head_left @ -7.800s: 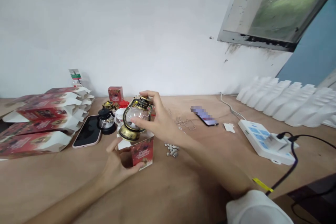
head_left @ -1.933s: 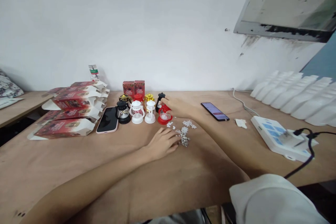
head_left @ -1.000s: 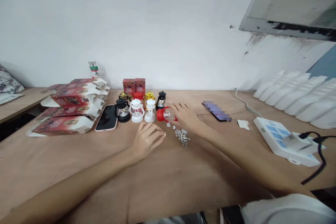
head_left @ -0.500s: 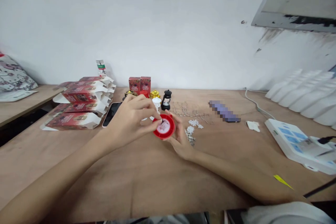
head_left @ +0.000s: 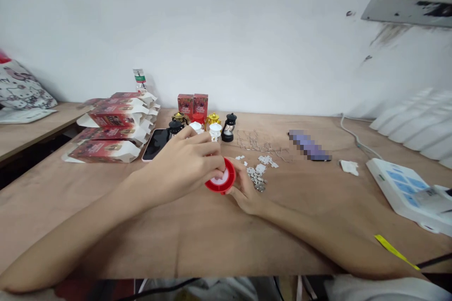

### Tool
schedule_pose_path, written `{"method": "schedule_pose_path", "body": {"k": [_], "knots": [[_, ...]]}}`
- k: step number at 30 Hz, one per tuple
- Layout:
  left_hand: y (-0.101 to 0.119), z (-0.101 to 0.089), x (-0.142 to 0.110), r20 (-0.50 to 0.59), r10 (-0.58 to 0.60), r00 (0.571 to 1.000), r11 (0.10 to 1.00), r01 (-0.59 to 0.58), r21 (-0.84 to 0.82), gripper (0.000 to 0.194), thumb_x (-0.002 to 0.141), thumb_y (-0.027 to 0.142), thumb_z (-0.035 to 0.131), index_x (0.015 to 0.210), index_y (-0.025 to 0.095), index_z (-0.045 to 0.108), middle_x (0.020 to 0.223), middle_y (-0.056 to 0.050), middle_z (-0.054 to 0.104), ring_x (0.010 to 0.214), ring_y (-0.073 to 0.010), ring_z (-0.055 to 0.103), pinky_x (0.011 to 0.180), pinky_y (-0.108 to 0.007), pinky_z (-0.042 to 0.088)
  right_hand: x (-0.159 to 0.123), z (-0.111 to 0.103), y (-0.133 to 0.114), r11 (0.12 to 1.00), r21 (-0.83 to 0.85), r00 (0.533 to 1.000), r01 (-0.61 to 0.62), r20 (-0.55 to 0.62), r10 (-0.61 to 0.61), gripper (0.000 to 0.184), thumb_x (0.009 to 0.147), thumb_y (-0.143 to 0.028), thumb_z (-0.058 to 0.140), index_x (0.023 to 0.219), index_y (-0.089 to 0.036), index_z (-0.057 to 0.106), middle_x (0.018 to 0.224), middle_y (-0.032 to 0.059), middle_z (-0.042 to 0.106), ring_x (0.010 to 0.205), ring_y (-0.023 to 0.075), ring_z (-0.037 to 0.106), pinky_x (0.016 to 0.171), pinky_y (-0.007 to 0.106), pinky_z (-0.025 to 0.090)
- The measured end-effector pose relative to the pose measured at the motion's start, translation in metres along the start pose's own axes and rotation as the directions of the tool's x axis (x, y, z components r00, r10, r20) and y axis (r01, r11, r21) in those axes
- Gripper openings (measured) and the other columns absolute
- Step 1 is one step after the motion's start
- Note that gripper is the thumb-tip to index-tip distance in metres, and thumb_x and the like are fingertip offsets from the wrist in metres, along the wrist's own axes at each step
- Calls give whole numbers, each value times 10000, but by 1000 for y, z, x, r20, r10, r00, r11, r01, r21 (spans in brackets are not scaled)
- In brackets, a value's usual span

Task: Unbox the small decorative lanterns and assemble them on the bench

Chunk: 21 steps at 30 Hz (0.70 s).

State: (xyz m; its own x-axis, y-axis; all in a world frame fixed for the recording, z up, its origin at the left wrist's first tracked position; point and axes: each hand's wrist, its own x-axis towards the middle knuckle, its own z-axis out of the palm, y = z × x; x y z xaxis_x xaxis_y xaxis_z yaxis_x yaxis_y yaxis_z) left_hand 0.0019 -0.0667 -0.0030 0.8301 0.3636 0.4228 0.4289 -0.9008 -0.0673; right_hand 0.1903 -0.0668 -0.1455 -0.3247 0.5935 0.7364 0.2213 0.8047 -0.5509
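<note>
A small red toy lantern [head_left: 222,182] lies tipped on its side just above the wooden table [head_left: 197,240], its round base turned towards me. My right hand [head_left: 247,190] is wrapped round it from behind. My left hand [head_left: 185,164] reaches in from the left, its fingertips pinched together against the lantern's base; what they pinch is too small to see. Behind the hands stands a cluster of other small lanterns [head_left: 212,127], black, white and gold. A little heap of button cells [head_left: 257,181] and small white tabs [head_left: 263,162] lies just right of my right hand.
Stacked flat red cartons [head_left: 113,127] and a phone [head_left: 157,143] lie at the left, two small red boxes [head_left: 193,103] by the wall. Wire hooks [head_left: 252,141], a second phone [head_left: 309,146], a white power strip [head_left: 409,190] and a row of white packs [head_left: 416,122] are to the right.
My right hand lifted the red lantern out of the row, tipped it base up and brought it towards me. My left hand left the table and came onto the base.
</note>
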Motion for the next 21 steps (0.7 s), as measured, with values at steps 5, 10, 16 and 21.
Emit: {"method": "schedule_pose_path", "body": {"k": [5, 10, 16, 21], "knots": [[-2, 2, 1, 56, -22, 998, 999, 24, -37, 297, 904, 351, 413, 756, 220, 636, 750, -14, 586, 763, -179, 523, 756, -331, 345, -1, -2, 0, 995, -83, 998, -51, 44, 54, 552, 882, -562, 356, 1330, -257, 247, 1296, 121, 452, 1227, 244, 439, 982, 438, 416], [-5, -4, 1, 90, -7, 996, 990, 20, -142, 231, 887, 378, 464, 817, 232, 628, 805, -15, 603, 799, -181, 557, 765, -313, 381, -2, -1, 2, 995, -91, 998, -40, 36, 44, 511, 899, -518, 364, 1333, -276, 246, 1301, 110, 471, 1201, 235, 470, 960, 439, 430], [-16, 9, -5, 97, -79, 992, 884, 115, -452, 742, 572, 562, 738, 1204, 266, 487, 1156, -60, 554, 1078, -272, 535, 893, -392, 437, -4, 0, 5, 984, -157, 996, -83, 2, 85, 507, 902, -507, 333, 1328, -236, 287, 1265, 131, 510, 1188, 261, 473, 973, 482, 397], [-16, 70, -18, -34, -161, 986, 701, 90, -707, 708, 591, 429, 780, 1191, 215, 471, 1194, -117, 549, 1103, -263, 539, 919, -411, 446, 0, -1, 0, 985, -168, 994, -25, 104, 43, 442, 917, -407, 379, 1307, -211, 306, 1261, 136, 521, 1170, 235, 502, 934, 436, 451]]}}
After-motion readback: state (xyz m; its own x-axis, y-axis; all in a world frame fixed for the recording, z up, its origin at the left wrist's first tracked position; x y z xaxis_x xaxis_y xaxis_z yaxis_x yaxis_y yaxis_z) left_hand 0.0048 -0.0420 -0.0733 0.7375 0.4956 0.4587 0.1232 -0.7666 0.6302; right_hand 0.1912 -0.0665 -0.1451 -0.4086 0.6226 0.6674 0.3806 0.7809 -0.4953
